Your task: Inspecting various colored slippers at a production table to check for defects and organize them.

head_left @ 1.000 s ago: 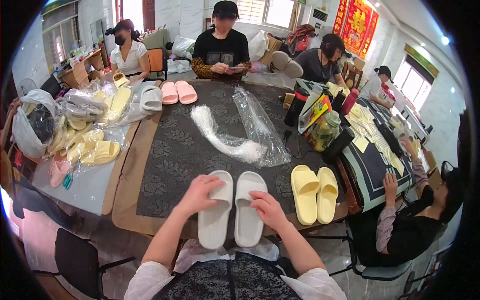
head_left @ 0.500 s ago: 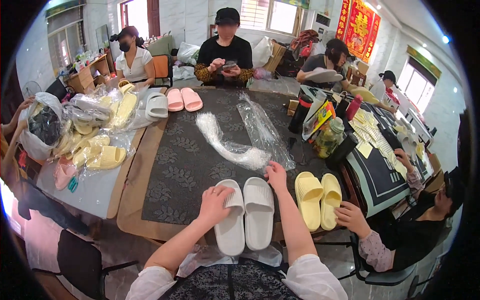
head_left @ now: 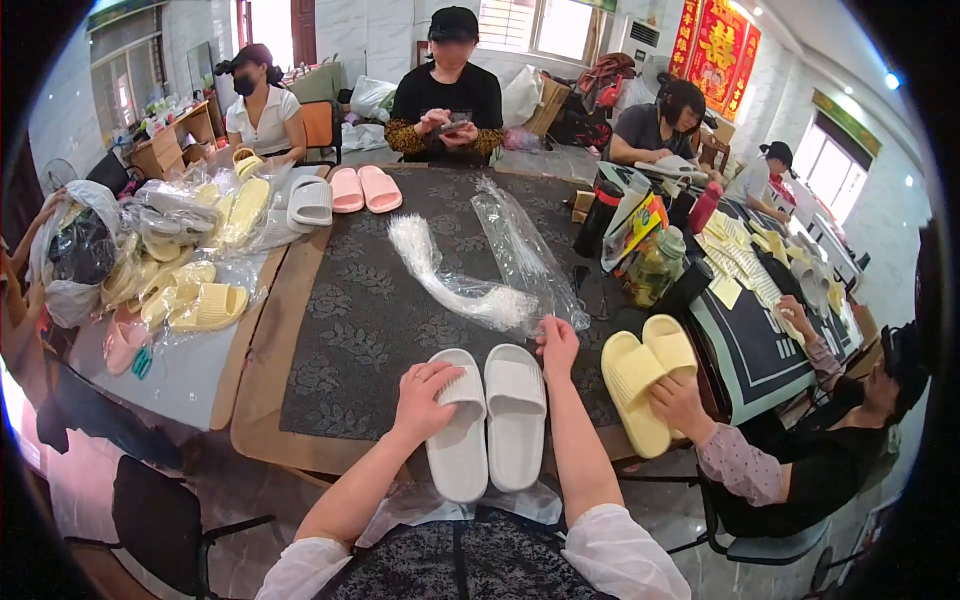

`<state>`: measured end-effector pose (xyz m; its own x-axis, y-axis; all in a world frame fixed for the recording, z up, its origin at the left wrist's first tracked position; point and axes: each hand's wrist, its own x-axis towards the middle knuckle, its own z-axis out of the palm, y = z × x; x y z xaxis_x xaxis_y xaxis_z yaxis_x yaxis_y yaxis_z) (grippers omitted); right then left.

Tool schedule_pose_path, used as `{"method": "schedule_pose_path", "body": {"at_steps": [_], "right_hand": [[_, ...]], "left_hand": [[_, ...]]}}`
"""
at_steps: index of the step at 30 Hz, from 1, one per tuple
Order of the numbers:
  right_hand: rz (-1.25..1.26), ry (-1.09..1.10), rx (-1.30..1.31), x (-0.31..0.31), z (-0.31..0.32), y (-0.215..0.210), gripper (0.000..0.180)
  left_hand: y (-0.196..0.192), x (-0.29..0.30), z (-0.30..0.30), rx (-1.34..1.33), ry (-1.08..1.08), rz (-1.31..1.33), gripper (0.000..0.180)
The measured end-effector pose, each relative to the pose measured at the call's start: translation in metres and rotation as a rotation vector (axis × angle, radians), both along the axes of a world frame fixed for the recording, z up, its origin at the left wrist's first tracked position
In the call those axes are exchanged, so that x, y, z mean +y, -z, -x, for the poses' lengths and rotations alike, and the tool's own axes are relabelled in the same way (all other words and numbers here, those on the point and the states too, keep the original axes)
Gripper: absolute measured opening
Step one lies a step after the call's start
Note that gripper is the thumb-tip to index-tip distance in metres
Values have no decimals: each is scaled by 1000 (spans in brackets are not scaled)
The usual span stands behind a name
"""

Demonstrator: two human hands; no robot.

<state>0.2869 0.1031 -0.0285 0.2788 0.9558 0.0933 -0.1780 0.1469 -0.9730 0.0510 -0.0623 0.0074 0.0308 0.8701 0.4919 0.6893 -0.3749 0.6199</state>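
Observation:
Two light grey slide slippers lie side by side at the table's near edge, toes away from me. My left hand (head_left: 426,396) grips the strap of the left slipper (head_left: 458,455), fingers over its top. Beside the right slipper (head_left: 516,445), my right hand (head_left: 558,350) has its fingers pinched together at the end of a plastic-wrapped bundle of fine white strands (head_left: 440,284). What sits in that pinch is too small to make out. A clear plastic bag (head_left: 525,245) with similar strands lies beyond.
At right, a co-worker's hand (head_left: 682,402) holds yellow slippers (head_left: 628,385). Bottles and a glass jar (head_left: 656,268) stand behind them. Pink slippers (head_left: 364,190) sit at the far edge; bagged slippers (head_left: 208,306) crowd the left table, near a black chair (head_left: 165,525).
My right hand's fingers have drawn together beside the bundle's end. The co-worker at right has taken hold of the yellow slippers, which now overlap and tilt. My left hand stays on its slipper.

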Motion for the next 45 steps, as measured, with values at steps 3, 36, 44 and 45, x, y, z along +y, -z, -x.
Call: {"method": "schedule_pose_path", "body": {"at_steps": [3, 36, 44, 45], "right_hand": [[-105, 165, 170, -13, -14, -14, 22], [-505, -334, -728, -214, 52, -106, 12], [-285, -495, -774, -222, 24, -100, 11], [-273, -513, -786, -223, 21, -97, 11]], "left_hand": [[3, 1, -2, -15, 8, 0, 54], [-40, -53, -7, -647, 359, 435, 16], [-38, -46, 11, -537, 137, 357, 17], [-37, -46, 12, -431, 154, 305, 16]]}}
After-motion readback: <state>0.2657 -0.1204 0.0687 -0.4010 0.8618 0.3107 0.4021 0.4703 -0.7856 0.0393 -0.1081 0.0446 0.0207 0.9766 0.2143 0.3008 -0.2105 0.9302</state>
